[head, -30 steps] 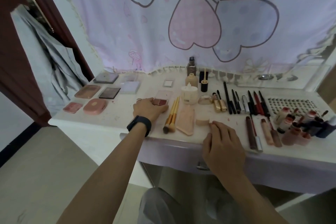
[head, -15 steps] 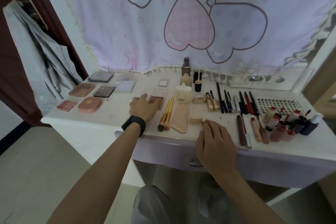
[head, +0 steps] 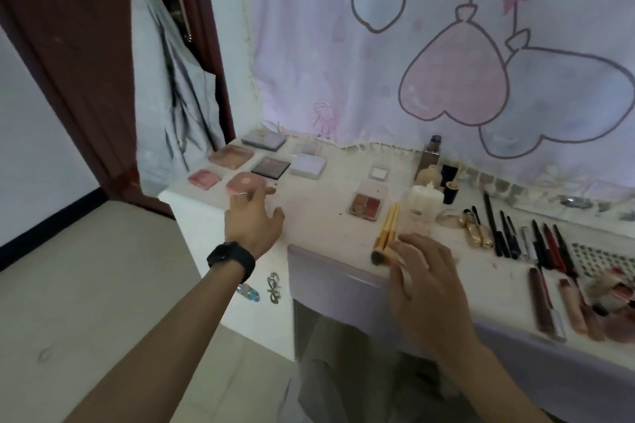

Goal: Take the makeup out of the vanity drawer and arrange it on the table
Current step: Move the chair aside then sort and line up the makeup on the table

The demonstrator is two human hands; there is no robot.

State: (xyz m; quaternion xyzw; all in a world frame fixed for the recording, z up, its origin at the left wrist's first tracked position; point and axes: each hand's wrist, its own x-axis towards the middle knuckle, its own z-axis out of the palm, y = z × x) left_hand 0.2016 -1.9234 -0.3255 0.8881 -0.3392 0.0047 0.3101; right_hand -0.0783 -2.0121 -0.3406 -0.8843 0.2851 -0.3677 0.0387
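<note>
Left hand (head: pixel 255 220): it reaches out to the far-left cluster with fingers (head: pixel 256 201) spread wide and holds nothing, the tips right at the near rim of the round pink plastic compact (head: pixel 246 182).
Right hand: (head: pixel 427 280) it lies flat at the front edge of the white tabletop (head: pixel 319 213), fingers loose and straight. Something pale sits under it, and whether it is gripped cannot be told.
Compact's spot: left end of the tabletop, just beside the small pink square case (head: pixel 203 178).
Feel: probably light, rigid and smooth-shelled, so a bit slippery; the pressed powder inside would crack if dropped.
Where to take hold: across the rim, thumb against fingers, lid kept level.
Yellow-handled brushes (head: pixel 387 232): light and likely to roll, so best pinched mid-handle, not by the soft bristles.
Lilac drawer front (head: pixel 338 271): looks pushed in, with most of the makeup already laid out.
</note>
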